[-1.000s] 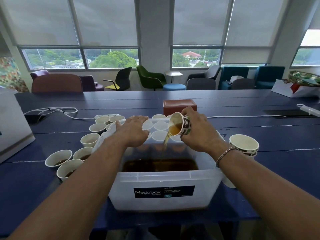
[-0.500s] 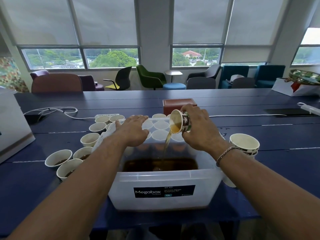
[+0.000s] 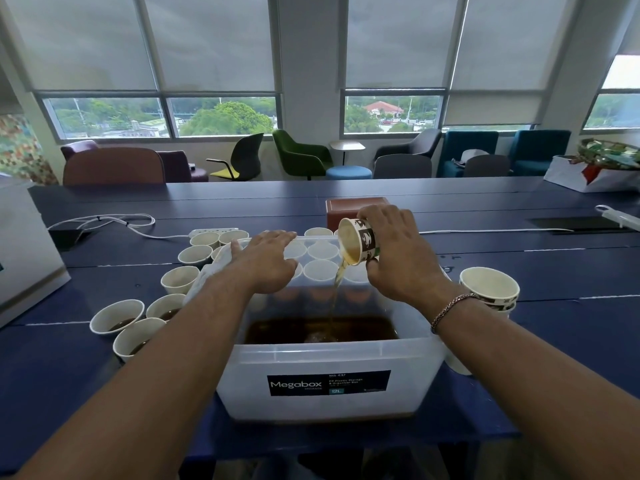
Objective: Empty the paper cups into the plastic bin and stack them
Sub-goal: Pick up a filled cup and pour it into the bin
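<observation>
A clear plastic bin labelled Megabox stands in front of me with dark brown liquid in its bottom. My right hand grips a patterned paper cup, tipped on its side over the bin, and a thin brown stream runs from its lip into the liquid. My left hand rests flat on the bin's far left rim, fingers spread, over a white cloth. Several paper cups with brown liquid stand left of the bin. More cups stand behind it. A stack of empty cups stands to the right.
A brown box sits behind the bin. A white power strip and its cable lie at the back left, a white box at the far left. The dark blue table stretches right, with chairs beyond it.
The cup in my right hand has tilted further and risen slightly, and the stream keeps falling into the bin. My left hand has stayed on the rim.
</observation>
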Motion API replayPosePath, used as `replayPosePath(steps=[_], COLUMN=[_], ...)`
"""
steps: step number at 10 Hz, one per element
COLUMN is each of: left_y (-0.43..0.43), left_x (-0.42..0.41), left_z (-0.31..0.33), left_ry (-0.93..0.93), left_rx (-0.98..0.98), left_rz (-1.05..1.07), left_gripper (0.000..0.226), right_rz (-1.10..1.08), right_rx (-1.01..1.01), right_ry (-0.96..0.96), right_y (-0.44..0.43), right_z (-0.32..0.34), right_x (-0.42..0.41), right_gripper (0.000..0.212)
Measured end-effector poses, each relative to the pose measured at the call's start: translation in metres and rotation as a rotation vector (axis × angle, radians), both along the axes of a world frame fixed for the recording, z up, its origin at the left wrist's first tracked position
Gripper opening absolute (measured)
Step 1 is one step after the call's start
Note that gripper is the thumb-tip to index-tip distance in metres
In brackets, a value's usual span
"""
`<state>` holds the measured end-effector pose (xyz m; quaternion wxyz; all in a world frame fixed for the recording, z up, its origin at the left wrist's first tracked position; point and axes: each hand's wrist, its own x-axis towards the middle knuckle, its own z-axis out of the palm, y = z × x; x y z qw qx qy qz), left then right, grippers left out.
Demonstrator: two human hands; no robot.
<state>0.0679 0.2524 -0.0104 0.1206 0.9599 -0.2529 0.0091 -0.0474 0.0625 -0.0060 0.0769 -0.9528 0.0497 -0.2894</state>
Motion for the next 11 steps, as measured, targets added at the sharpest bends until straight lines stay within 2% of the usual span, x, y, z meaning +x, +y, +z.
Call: replayPosePath(steps=[2, 4, 5, 6, 7, 8, 9, 10, 11], left_y=[0.000, 0.000, -0.003, -0.015, -0.038, -0.065, -0.095, -0.124, -0.148], left_x=[0.001, 0.001, -0.001, -0.013, -0.040, -0.069, -0.086, -0.104, -0.120], left_z=[-0.001, -0.002, 0.003, 0.022, 0.046, 0.060, 0.064, 0.065, 0.062], left_ry=[0.000, 0.007, 0.009, -0.037, 0.114, 0.288, 0.391, 0.480, 0.483], left_rx=[0.005, 0.001, -0.032, -0.311, -0.657, -0.837, -0.963, -0.959, -0.914], left_rz=[0.001, 0.003, 0.022, 0.039, -0.037, -0.145, -0.201, -0.258, -0.321], left_gripper=[0.059, 0.059, 0.051, 0.038, 0.034, 0.025, 0.027, 0.033, 0.033], right_rz=[0.016, -0.014, -0.036, -0.026, 0.025, 0.037, -0.015, -0.082, -0.154], right_rx=[-0.096, -0.187, -0.137, 0.019, 0.169, 0.235, 0.298, 0.384, 0.428], right_ry=[-0.111, -0.065, -0.017, 0.005, 0.024, 0.024, 0.001, -0.001, -0.003], right_y=[0.002, 0.003, 0.002, 0.001, -0.003, -0.015, -0.038, -0.067, -0.091], right_z=[0.001, 0.002, 0.006, 0.014, 0.024, 0.033, 0.041, 0.043, 0.041], right_x=[0.002, 0.002, 0.000, -0.004, -0.017, -0.034, -0.053, -0.074, -0.094], right_gripper=[0.080, 0.082, 0.073, 0.069, 0.072, 0.077, 0.077, 0.074, 0.075])
